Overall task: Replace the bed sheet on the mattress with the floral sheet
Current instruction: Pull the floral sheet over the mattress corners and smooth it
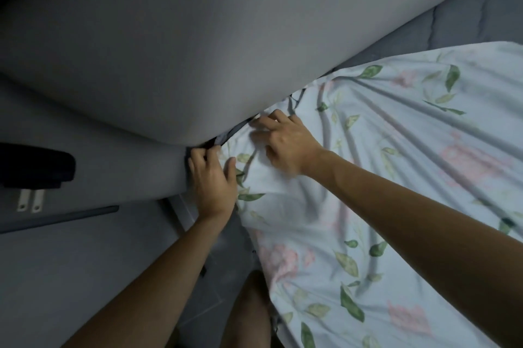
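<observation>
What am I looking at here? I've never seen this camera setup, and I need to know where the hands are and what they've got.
There is no machine: this single picture comes from a camera worn on a person's head, looking forward and down at their two bare hands. The left hand grips dark fabric at the mattress corner, next to the grey padded headboard. The right hand presses on and bunches the floral sheet near that same corner. The sheet lies wrinkled over the bed; grey quilted mattress shows uncovered at the upper right. A black object sits at the left, too dark to identify.
</observation>
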The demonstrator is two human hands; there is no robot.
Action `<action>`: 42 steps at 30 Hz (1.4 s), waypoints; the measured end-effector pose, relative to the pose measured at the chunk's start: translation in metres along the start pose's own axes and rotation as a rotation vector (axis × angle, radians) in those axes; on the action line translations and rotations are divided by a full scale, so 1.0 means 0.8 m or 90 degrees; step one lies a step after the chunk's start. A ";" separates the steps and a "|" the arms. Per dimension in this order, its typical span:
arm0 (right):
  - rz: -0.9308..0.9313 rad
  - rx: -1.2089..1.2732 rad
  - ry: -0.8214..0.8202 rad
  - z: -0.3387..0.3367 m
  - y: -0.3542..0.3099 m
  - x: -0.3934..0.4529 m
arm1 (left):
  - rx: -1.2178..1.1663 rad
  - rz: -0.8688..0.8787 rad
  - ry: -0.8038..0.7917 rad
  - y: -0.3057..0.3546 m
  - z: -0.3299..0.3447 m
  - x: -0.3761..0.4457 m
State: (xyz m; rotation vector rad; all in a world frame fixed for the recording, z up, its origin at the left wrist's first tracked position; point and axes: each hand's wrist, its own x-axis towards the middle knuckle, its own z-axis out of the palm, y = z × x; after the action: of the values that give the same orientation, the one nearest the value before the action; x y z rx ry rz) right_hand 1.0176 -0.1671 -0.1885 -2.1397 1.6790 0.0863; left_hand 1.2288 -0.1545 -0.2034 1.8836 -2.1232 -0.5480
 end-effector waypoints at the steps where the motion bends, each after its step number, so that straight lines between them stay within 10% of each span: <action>1: -0.003 -0.015 -0.012 -0.001 -0.003 0.002 | -0.035 -0.029 0.008 0.001 0.000 -0.002; 12: -0.018 0.065 0.073 0.033 -0.058 0.007 | -0.391 -0.360 0.231 0.014 0.018 0.024; 17: 0.035 0.028 0.050 0.051 -0.057 0.011 | -0.473 -0.334 0.015 0.008 0.025 0.013; 23: 0.084 0.094 0.064 0.036 -0.007 -0.021 | 0.108 -0.021 -0.069 0.043 0.003 -0.005; 42: 0.786 0.080 0.143 0.048 0.390 -0.452 | 0.104 0.710 -0.333 0.479 0.219 0.054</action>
State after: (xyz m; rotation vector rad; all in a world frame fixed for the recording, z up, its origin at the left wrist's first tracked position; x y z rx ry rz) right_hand 0.6346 0.1201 -0.2039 -0.7658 2.7704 0.0844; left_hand 0.8055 -0.1422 -0.1965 0.3484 -3.1203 -0.6074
